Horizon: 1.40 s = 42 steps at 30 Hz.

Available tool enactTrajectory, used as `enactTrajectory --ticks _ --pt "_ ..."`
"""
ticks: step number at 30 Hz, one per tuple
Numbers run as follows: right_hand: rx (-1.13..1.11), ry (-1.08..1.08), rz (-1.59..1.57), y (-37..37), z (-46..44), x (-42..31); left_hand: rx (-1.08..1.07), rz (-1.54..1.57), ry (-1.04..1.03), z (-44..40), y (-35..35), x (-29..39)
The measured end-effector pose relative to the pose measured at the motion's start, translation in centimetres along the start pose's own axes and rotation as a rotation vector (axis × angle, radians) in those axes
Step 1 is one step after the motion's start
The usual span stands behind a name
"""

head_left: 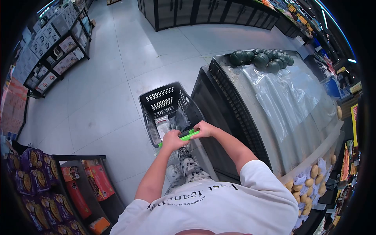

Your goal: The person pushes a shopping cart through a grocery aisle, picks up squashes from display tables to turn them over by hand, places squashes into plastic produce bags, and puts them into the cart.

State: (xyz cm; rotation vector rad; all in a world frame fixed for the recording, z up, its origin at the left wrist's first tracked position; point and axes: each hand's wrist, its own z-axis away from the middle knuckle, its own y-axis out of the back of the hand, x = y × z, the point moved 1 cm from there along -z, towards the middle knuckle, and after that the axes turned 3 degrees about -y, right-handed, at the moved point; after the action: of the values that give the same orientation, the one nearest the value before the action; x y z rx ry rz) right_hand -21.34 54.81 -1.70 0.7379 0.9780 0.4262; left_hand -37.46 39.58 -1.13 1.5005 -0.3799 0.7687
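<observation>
A black shopping basket [157, 98] with perforated walls is in front of my body. Both my hands are closed around its green and black handle [189, 135]. My left hand [172, 141] grips the handle's left part, and my right hand [204, 129] grips its right part. Inside the basket lie a white package [162, 127] and something in clear or dark plastic [179, 119], whose contents I cannot make out.
To the right stands a display counter [243, 105] with dark green squashes [261, 60], plastic sheeting [290, 102] and potatoes [309, 182]. At left are shelves of boxes [49, 37] and purple snack packs [39, 178]. Tiled floor [102, 94] runs ahead towards dark cabinets [188, 13].
</observation>
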Motion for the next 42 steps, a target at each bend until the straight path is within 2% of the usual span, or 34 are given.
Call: enactTrajectory --ticks 6,9,12,18,21,28,32,38,42 --pt "-0.013 -0.008 -0.032 2.9 -5.5 0.4 -0.080 -0.061 0.045 -5.2 3.1 -1.8" --pt "0.044 0.024 -0.055 4.0 -8.4 0.5 -0.054 -0.082 0.033 -8.0 4.1 -3.5" --pt "-0.005 -0.060 -0.102 5.6 -11.4 0.1 -0.118 -0.081 0.038 -10.9 6.7 -4.5" --pt "0.074 -0.010 -0.133 7.1 -17.0 0.7 -0.103 -0.242 -0.041 -16.4 9.0 -8.4" --pt "0.087 -0.010 -0.190 7.8 -19.2 0.6 -0.076 -0.210 -0.111 -19.1 10.2 -10.2" --pt "0.131 -0.104 -0.246 10.0 -24.2 0.5 -0.254 -0.227 -0.137 -26.1 13.7 -12.7" --pt "0.194 -0.123 -0.295 10.9 -27.3 0.5 -0.260 -0.230 -0.302 -30.2 14.9 -15.7" --pt "0.358 -0.161 -0.339 12.7 -32.1 -0.3 -0.418 -0.329 -0.363 -37.7 18.8 -17.2" --pt "0.419 -0.252 -0.375 13.5 -35.4 0.3 -0.442 -0.317 -0.495 -42.8 20.2 -18.1"
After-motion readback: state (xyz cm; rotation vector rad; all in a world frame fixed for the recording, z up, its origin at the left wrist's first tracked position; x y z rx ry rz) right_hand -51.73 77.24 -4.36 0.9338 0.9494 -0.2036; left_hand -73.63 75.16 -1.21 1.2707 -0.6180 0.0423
